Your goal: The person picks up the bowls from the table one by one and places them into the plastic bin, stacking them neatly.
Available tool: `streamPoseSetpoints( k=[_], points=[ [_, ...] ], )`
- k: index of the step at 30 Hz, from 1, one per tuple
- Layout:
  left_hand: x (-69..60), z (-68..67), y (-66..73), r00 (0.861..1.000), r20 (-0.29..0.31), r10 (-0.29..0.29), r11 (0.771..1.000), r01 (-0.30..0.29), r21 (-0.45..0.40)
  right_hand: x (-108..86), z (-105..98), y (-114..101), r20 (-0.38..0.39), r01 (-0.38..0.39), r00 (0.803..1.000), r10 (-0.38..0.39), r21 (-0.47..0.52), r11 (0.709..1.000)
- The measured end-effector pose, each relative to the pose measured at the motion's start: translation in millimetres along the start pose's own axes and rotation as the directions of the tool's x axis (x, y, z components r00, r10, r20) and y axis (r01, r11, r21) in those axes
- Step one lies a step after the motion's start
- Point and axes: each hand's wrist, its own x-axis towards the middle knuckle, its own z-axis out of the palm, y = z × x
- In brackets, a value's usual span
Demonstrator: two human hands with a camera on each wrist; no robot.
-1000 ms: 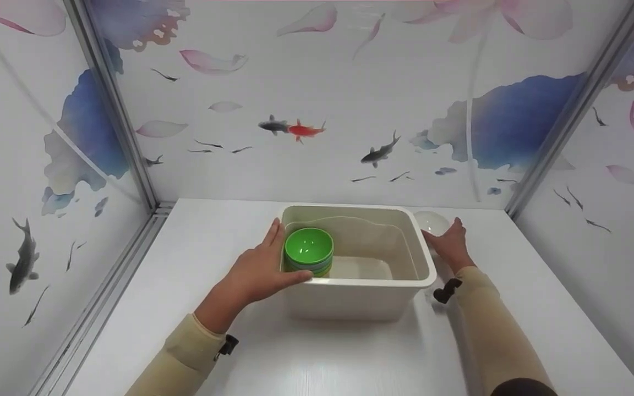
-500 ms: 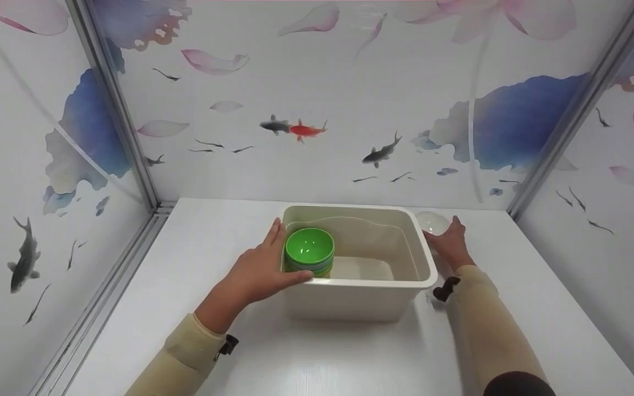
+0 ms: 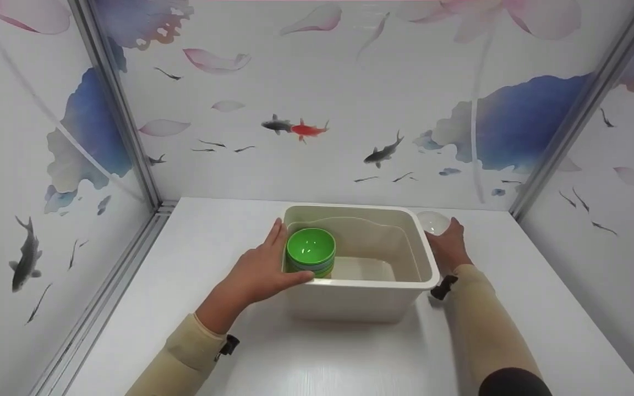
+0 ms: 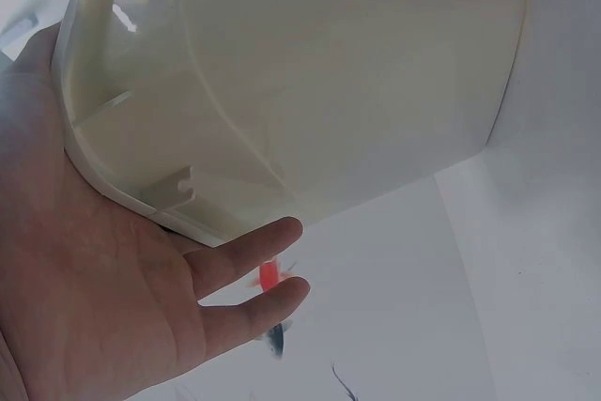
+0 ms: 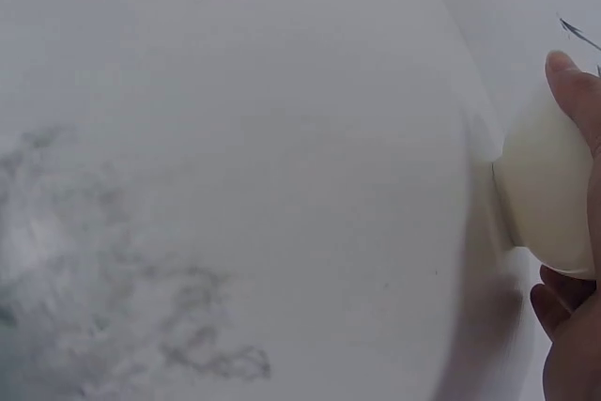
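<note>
A cream plastic bin (image 3: 361, 302) stands at the middle of the white table. My left hand (image 3: 251, 269) rests against its left front corner, thumb along the front rim and straight fingers along the left side. Inside the bin, at its left end, is a stack of bowls with a bright green bowl (image 3: 311, 246) on top. Right of the bin, my right hand (image 3: 450, 245) holds a white bowl (image 5: 545, 185) between thumb and fingers, near the table surface. The right wrist view shows its pale outside and foot; whether the foot touches the table, I cannot tell.
White panels (image 3: 317, 82) printed with fish and petals close off the back and both sides. Metal posts (image 3: 124, 121) stand at the corners. The bin's right wall (image 3: 430, 264) lies between its inside and the white bowl.
My right hand has come slightly further around the white bowl, and the right forearm has shifted a little left. The left hand stays on the bin, which stands still.
</note>
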Motion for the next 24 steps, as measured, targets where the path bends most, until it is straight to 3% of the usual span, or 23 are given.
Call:
streamPoseSetpoints(
  k=[9,19,24],
  points=[
    [0.3,0.5,0.9,1.000,0.003,-0.006,1.000,0.006,0.006,22.7,6,24,-0.009,-0.045,0.999,0.045,-0.036,0.998],
    [-0.6,-0.2,1.2,1.000,-0.001,-0.002,1.000,0.002,0.007,-5.3,-1,6,-0.036,0.004,0.999,-0.002,0.038,0.999],
    [-1.2,-1.6,1.1,1.000,-0.003,0.007,1.000,-0.007,-0.001,-2.3,-7,15,-0.008,0.015,1.000,-0.014,0.029,0.999]
  ],
)
